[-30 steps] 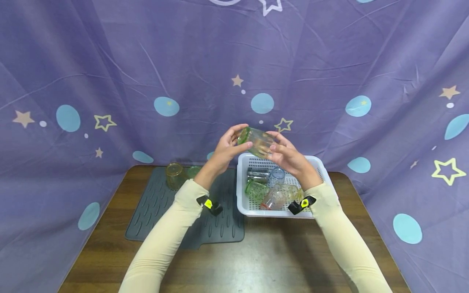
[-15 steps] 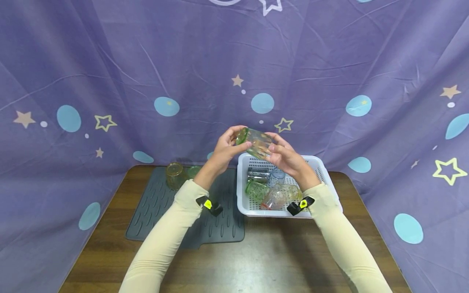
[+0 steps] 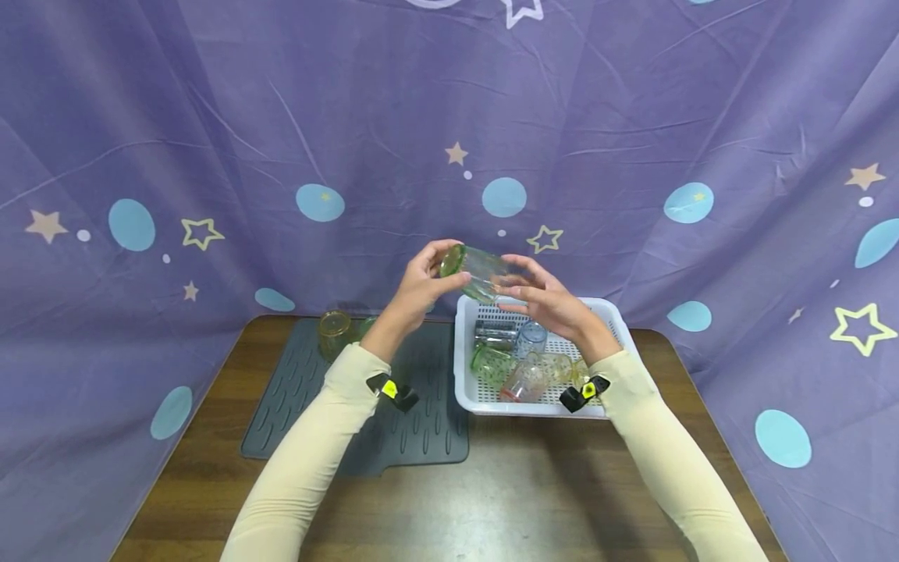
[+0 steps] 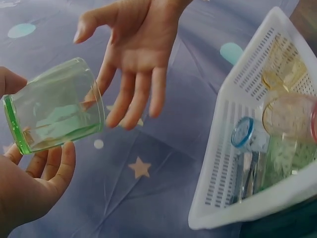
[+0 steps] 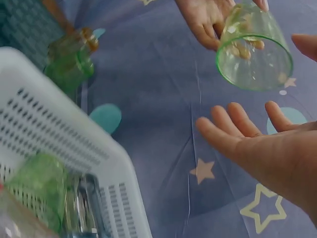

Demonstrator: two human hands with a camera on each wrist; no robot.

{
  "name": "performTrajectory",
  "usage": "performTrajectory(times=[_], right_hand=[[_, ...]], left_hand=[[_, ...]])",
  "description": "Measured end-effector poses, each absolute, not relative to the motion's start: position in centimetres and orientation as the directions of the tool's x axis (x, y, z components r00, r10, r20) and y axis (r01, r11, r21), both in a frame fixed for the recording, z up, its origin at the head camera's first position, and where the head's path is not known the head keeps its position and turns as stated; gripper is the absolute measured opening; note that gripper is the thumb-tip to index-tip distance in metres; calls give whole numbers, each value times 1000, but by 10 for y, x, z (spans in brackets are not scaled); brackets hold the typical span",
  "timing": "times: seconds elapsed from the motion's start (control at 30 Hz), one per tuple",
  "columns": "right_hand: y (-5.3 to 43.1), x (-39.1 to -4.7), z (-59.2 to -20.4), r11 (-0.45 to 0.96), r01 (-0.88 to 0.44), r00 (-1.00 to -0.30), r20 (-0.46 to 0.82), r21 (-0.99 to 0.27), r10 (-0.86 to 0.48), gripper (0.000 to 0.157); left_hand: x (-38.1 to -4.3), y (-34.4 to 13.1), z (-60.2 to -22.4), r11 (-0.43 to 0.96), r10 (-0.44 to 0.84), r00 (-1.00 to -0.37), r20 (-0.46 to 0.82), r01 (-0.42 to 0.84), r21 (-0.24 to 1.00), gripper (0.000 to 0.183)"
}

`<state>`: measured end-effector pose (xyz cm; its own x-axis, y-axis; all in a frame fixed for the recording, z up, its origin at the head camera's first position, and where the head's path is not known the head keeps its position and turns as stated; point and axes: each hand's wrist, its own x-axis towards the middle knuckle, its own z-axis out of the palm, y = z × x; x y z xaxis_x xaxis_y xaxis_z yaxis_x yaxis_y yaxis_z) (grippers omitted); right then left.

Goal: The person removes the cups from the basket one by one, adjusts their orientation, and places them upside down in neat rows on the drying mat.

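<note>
Purple star-printed cloth hangs behind. Left hand grips a green-tinted glass tumbler; right hand stays unclasped beside it.

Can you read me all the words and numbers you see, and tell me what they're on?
None that I can read.
Green glass: no letters or numbers show on it.
Purple curtain: only pictures, like stars and ovals, no words.
White basket and grey mat: no writing to be seen.
Yellow patch on the right wrist's strap: a dark mark, too small to read.
</note>
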<state>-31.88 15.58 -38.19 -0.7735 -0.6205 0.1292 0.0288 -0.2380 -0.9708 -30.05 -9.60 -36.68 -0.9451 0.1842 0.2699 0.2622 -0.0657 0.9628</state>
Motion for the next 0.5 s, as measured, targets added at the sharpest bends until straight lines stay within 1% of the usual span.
performTrajectory(times=[0.13, 0.27, 0.5], right_hand=[[162, -319, -385, -18, -57, -792, 57, -998, -608, 64], [170, -322, -391, 211, -142, -790, -18, -967, -613, 69], [181, -325, -400, 458, -242, -775, -113, -855, -621, 76]], left_hand=[[-304, -107, -372, 13, 156, -957, 243, 248, 969, 57], [-309, -117, -380, 68, 123, -963, 239, 248, 966, 57], [-316, -129, -393, 146, 44, -976, 215, 219, 965, 56]])
